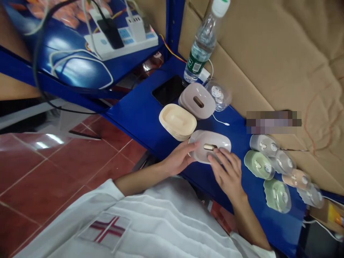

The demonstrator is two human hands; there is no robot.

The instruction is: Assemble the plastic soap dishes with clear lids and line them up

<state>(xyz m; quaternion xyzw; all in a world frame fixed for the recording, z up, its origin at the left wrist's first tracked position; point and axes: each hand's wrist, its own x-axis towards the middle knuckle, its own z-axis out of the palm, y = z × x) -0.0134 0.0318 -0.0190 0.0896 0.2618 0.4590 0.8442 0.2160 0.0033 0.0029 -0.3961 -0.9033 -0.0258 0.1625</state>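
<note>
A pale pinkish-grey oval soap dish (201, 154) with a slot in its middle is between my hands, near the table's front edge. Around its left end, the fingers of my left hand (178, 159) are closed, the thumb on the rim. My right hand (228, 168) grips the near right side, fingertips over the rim close to the slot. Something cream-coloured shows in that slot. Just beyond stands a stack of cream oval dishes (178, 120). Behind it is another stack of pinkish-grey slotted dishes (205, 100).
On the blue table (134, 111) lie a dark phone (168, 89) and a white cable end (221, 122). A water bottle (200, 50) stands behind. Several clear-covered containers (259, 165) sit at right by the cardboard (255, 64). A power strip (113, 48) occupies the left shelf.
</note>
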